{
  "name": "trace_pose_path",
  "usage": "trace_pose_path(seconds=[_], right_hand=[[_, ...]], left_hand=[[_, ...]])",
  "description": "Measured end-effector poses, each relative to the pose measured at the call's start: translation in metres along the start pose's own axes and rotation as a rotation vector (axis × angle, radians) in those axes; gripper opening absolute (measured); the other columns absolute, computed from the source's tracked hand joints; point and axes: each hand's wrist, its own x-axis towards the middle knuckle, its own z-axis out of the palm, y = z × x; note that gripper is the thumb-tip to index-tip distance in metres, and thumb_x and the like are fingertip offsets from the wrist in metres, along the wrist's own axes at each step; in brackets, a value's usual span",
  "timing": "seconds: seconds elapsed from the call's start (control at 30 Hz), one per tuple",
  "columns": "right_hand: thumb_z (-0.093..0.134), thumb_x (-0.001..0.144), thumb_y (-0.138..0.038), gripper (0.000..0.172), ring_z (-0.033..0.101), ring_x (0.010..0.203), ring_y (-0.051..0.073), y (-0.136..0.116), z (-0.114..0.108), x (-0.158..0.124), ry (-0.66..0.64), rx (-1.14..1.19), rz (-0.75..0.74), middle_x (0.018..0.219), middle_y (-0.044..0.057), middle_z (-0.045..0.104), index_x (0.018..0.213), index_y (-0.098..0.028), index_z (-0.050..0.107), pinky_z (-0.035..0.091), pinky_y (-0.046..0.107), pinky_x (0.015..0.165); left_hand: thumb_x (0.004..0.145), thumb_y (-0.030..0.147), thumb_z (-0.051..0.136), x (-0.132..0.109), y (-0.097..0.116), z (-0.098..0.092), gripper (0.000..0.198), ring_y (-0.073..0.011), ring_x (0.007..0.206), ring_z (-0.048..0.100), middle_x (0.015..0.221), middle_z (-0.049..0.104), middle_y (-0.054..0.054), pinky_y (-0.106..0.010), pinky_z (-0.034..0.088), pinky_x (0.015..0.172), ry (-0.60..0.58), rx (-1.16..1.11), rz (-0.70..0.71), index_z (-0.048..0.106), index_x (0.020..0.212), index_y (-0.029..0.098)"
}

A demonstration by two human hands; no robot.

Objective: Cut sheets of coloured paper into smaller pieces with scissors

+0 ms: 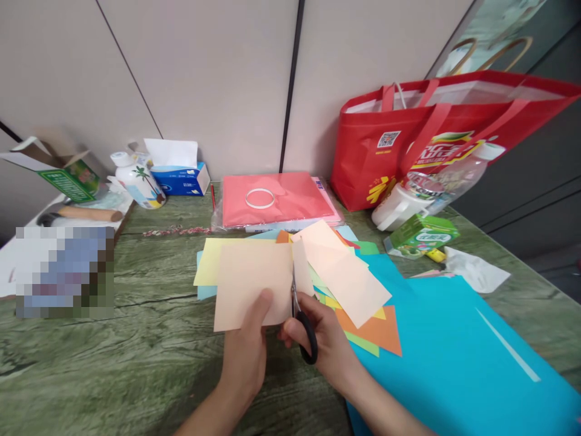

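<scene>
My left hand point(247, 348) pinches the lower edge of a cream paper sheet point(252, 272), its thumb on top and the other fingers hidden underneath. Black-handled scissors point(308, 339) are in my right hand point(324, 333). Their blades lie on the right part of the cream sheet, where a narrow strip point(302, 266) stands partly apart from it. Behind the sheet, a yellow paper point(206, 260) shows at the left. Loose cream pieces point(354, 284) lie to the right over orange paper point(385, 333) and other coloured pieces.
A large blue sheet point(454, 351) covers the right side. Farther back stand a red bag point(363, 157), a white mug point(393, 207), a green box point(422, 235), a tissue box point(181, 180) and a white bottle point(140, 181). A white ring point(260, 207) rests on a red packet point(295, 200).
</scene>
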Motion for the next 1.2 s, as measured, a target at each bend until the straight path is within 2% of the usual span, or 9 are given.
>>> trace_pose_path(seconds=[0.37,0.6,0.77,1.2], right_hand=[[0.060,0.070,-0.052,0.034,0.042,0.049,0.009,-0.0012,0.0016,-0.0011,0.036,-0.034,0.051,0.058,-0.003,0.050,0.073,-0.018,0.052,0.040,0.022,0.046],[0.060,0.068,-0.053,0.036,0.042,0.048,0.009,-0.0023,0.0025,-0.0002,0.046,-0.046,0.058,0.056,-0.003,0.049,0.073,-0.018,0.052,0.039,0.022,0.045],[0.060,0.069,-0.051,0.034,0.041,0.048,0.009,-0.0026,0.0019,-0.0002,0.053,-0.054,0.053,0.056,-0.003,0.048,0.071,-0.018,0.052,0.038,0.022,0.045],[0.059,0.069,-0.052,0.035,0.040,0.045,0.009,-0.0014,0.0025,-0.0011,0.067,-0.046,0.039,0.052,-0.004,0.046,0.069,-0.018,0.051,0.037,0.021,0.042]], left_hand=[[0.061,0.021,0.072,-0.0013,-0.0009,0.0001,0.047,-0.0144,0.076,0.058,0.089,0.064,-0.003,-0.026,0.048,0.066,0.007,-0.003,-0.003,0.061,0.106,0.018],[0.063,0.021,0.072,-0.0012,-0.0014,-0.0006,0.044,-0.0138,0.073,0.057,0.086,0.064,-0.004,-0.024,0.048,0.061,0.002,0.016,0.005,0.061,0.105,0.015],[0.063,0.021,0.071,0.0001,-0.0017,-0.0012,0.043,-0.0144,0.080,0.058,0.094,0.064,-0.005,-0.025,0.049,0.067,-0.005,0.010,0.010,0.061,0.105,0.017],[0.058,0.024,0.073,-0.0020,-0.0009,-0.0008,0.028,-0.0130,0.065,0.057,0.075,0.063,-0.001,-0.025,0.048,0.061,-0.003,0.028,0.010,0.063,0.083,0.015]])
